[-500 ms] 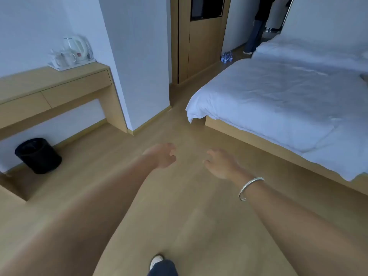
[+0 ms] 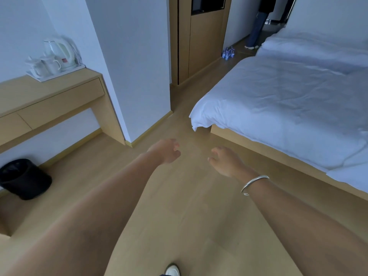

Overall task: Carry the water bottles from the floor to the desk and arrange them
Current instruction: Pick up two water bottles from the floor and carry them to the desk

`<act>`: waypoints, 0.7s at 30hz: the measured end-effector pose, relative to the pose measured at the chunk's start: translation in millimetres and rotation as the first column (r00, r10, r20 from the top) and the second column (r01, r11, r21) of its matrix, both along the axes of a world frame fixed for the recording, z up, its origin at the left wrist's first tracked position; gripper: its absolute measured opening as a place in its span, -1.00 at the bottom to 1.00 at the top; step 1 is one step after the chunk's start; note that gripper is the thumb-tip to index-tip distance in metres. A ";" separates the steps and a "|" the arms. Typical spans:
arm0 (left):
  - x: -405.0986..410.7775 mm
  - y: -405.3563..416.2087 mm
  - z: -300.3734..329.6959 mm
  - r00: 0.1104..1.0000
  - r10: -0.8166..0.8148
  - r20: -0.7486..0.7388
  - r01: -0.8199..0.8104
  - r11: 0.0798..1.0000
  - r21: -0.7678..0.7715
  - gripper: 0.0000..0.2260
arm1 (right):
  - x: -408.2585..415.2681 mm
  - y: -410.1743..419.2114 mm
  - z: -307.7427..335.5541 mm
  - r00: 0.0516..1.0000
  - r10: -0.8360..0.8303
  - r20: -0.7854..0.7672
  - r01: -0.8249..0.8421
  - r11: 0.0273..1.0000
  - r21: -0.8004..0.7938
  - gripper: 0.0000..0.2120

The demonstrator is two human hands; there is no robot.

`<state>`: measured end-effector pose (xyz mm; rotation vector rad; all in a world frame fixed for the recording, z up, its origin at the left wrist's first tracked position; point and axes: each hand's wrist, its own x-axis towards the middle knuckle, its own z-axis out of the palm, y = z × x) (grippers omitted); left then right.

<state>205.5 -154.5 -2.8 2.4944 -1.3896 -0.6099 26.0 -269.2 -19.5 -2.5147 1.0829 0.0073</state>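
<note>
Walking closer, empty left hand [image 2: 166,151] and right hand [image 2: 225,162] loosely open, the floor's water bottles [image 2: 228,53] loom nearer than before

Left hand [image 2: 166,151] and right hand [image 2: 226,162]: extended forward over floor [image 2: 189,206], fingers loosely curled, holding nothing. Water bottles [image 2: 228,52]: clustered on floor, far ahead. Worktop [image 2: 49,90]: left, bearing kettle [image 2: 59,52].

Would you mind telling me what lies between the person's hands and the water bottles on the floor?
Head view: only bare wooden floor, running between the wall corner and bed to the water bottles.
</note>
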 end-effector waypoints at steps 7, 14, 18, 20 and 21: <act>78.8 -48.8 -17.5 0.998 -0.021 0.053 0.018 0.998 0.054 -0.71 | 71.1 -52.2 -4.1 1.000 -0.016 0.003 0.016 1.000 0.007 -0.58; 144.9 -121.1 -29.0 0.998 -0.016 0.057 0.012 0.998 0.063 -0.71 | 143.6 -130.6 -22.2 1.000 -0.001 -0.031 0.002 1.000 0.017 -0.64; 190.1 -188.1 -29.0 0.998 -0.005 0.069 0.001 0.998 0.060 -0.73 | 194.4 -199.8 -33.0 0.998 0.018 -0.058 -0.017 1.000 0.017 -0.86; 210.9 -220.5 -26.2 0.997 -0.008 0.081 0.003 0.998 0.058 -0.74 | 216.9 -231.9 -32.5 0.998 0.042 -0.052 -0.041 0.999 0.018 -0.77; 222.6 -240.4 -25.5 0.996 -0.010 0.085 0.005 0.998 0.066 -0.75 | 229.3 -251.3 -31.3 0.997 0.055 -0.048 -0.054 0.998 0.018 -0.70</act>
